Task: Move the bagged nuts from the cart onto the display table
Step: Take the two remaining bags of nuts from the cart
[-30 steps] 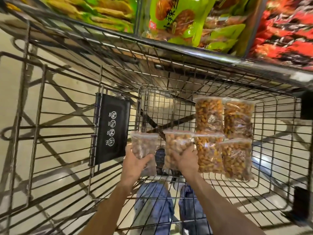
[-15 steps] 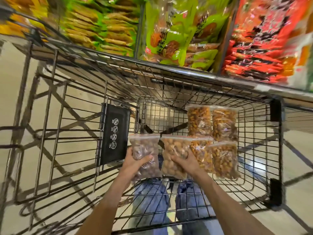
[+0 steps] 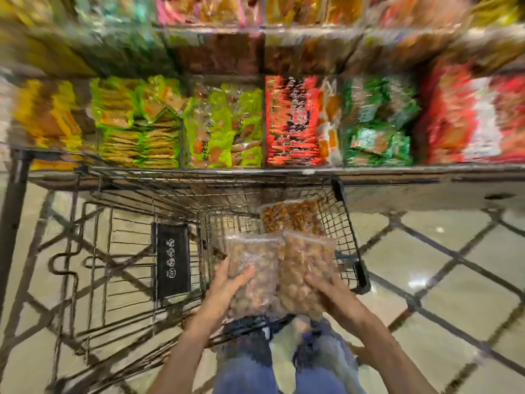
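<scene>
My left hand (image 3: 227, 285) grips a clear bag of pale brownish nuts (image 3: 252, 265). Right beside it, my right hand (image 3: 326, 291) grips a second clear bag of tan nuts (image 3: 304, 265). Both bags are held up over the near end of the wire cart (image 3: 349, 240). Two bags of darker orange-brown nuts (image 3: 289, 214) lie in the cart behind them, partly hidden by the held bags. The display table (image 3: 397, 170) stands just beyond the cart, with its compartments packed full of snack bags. The frame is blurred by motion.
A black plastic flap (image 3: 172, 260) with round icons hangs on the cart's child seat at the left. Green (image 3: 224, 132), red (image 3: 292, 120) and yellow (image 3: 51, 118) snack packs fill the display bins. Tiled floor (image 3: 443, 274) lies to the right of the cart.
Both hands have lifted their bags up off the cart's floor. The view has swung up, bringing the display bins fully into sight.
</scene>
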### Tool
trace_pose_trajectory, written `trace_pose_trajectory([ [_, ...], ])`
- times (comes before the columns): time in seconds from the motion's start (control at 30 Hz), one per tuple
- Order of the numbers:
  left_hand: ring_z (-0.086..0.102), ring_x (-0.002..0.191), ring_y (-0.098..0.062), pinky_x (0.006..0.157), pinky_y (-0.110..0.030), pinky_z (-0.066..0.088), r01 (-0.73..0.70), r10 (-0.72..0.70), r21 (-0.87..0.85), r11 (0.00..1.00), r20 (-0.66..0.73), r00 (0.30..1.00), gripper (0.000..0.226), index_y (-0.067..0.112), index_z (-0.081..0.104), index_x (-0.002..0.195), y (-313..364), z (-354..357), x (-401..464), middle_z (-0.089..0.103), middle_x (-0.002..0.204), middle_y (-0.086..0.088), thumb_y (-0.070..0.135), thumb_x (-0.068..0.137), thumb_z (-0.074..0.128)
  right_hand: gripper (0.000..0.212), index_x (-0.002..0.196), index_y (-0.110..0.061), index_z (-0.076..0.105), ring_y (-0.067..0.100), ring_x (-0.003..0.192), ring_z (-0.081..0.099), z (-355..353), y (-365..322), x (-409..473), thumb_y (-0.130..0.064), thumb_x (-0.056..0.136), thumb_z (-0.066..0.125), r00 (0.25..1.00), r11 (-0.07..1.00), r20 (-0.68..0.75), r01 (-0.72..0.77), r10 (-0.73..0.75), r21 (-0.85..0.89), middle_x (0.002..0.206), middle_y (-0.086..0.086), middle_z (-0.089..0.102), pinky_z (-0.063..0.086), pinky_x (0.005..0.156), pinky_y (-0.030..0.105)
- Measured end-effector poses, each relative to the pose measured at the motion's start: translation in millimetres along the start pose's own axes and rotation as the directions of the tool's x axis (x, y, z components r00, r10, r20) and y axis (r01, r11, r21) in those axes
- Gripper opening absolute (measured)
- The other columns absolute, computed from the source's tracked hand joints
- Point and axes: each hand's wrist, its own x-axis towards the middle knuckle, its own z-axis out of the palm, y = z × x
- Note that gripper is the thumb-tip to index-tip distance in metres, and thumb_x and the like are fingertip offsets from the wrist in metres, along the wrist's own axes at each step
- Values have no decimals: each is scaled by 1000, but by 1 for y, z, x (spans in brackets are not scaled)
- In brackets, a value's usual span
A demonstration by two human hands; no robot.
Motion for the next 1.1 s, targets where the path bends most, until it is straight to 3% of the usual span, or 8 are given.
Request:
trace_pose_trajectory([
  [0.07,56,135,-13,108,-34,53,-40,38,33,999,66,997,103,32,39,156,11,24,-12,51,154,7,59,71,89,54,141,-50,58,17,133,66,-11,-5,-34,-31,94,79,999,991,-2,50,-50,127,145,-8,68,53,112,43],
  [0.17,45,144,-12,115,-39,46,-100,85,117,988,131,988,116,32,27,163,26,67,-22,39,163,9,63,70,89,45,145,-21,59,23,116,76,-33,-10,-76,-20,100,62,991,966,-70,129,-116,225,134,9,75,64,86,33],
  [0.27,40,131,-2,95,-10,42,-174,129,196,965,222,967,91,23,24,164,38,124,-36,39,157,9,41,92,77,45,146,-17,61,29,120,74,-66,-11,-115,-24,102,64,968,945,-144,233,-204,232,134,13,74,60,100,43],
  [0.37,56,106,17,88,-5,46,-170,107,252,953,244,964,62,36,41,144,34,179,-44,55,137,22,30,93,77,45,142,-16,63,33,123,72,-111,-7,-156,-28,99,73,938,925,-225,311,-263,218,132,13,75,53,110,51],
  [0.53,64,130,-30,105,-59,53,-239,147,298,924,298,943,93,41,47,147,0,270,-30,59,150,-5,57,69,94,44,140,-14,63,32,117,75,-201,17,-214,-23,98,73,871,881,-369,420,-324,218,126,11,78,56,107,52],
  [0.67,74,113,-28,94,-56,60,-307,161,358,882,382,910,73,32,58,137,6,382,-80,74,128,-3,49,75,91,37,134,-19,67,25,112,78,-271,33,-270,-23,98,74,805,840,-479,495,-349,221,121,5,80,63,96,40],
  [0.77,78,102,-22,81,-40,64,-358,171,352,865,464,869,46,28,63,127,-2,458,-96,78,115,-2,29,86,85,42,135,-20,69,25,113,77,-323,55,-310,-28,94,78,731,806,-597,548,-331,224,121,4,80,58,105,49],
  [1.1,77,106,-24,87,-46,63,-437,-30,398,807,767,641,69,28,59,138,-40,696,-110,77,122,-3,41,76,88,41,132,-29,68,19,111,78,-460,116,-411,-27,93,79,400,669,-904,714,-147,207,119,-2,81,60,101,46],
])
